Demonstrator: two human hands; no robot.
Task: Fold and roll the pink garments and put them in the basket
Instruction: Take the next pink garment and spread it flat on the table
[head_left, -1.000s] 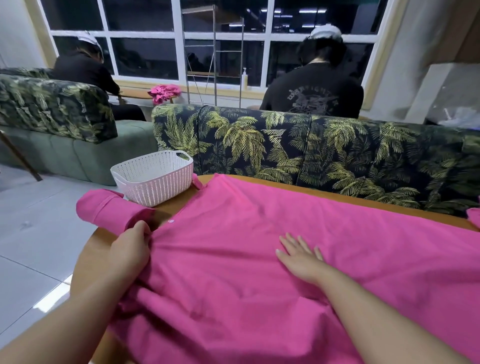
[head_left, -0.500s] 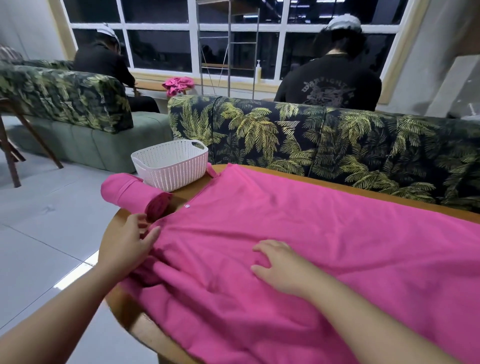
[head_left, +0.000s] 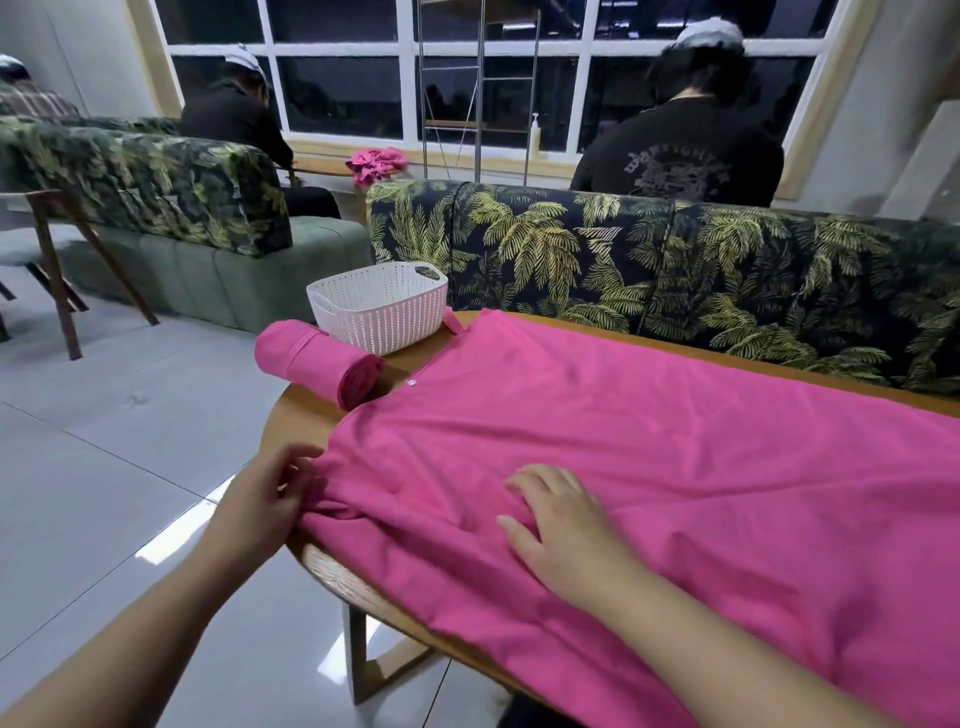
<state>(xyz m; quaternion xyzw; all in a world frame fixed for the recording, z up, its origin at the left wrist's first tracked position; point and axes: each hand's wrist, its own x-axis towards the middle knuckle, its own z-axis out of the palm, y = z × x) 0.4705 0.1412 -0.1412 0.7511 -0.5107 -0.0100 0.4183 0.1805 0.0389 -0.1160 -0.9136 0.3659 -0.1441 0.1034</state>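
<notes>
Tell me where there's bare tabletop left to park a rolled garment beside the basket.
Little bare wood shows. One strip of table lies between the rolled garment and the left hand, along the rim. A small wedge sits between the basket and the spread garment. Everything rightward is covered. The basket itself looks empty.

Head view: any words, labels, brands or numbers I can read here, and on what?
None can be read.
Black T-shirt of the person behind the sofa: a grey print with an arc of letters, too blurred to read.
Pump bottle on the window sill: no label can be made out.
Spread shirt, rolled shirt, basket: no text shows.
</notes>
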